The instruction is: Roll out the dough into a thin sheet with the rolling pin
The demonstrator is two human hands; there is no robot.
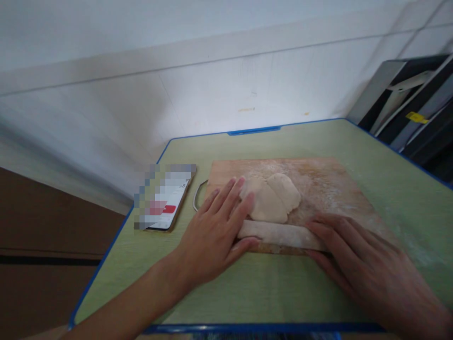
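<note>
Grn tbl (318,137): L hand (214,229), R hand (364,255) on rod (279,234) by dough (271,198).

this looks like a room in a home. a modest light-green tabletop (311,138) with blue edging stands close against a plain, scuffed white wall (205,85). on it, a floured wooden board (226,167) bearing pale dough (274,196) suggests home cooking, and a phone (171,196) lies casually beside the board. whether the room is a kitchen, i cannot tell.
</note>
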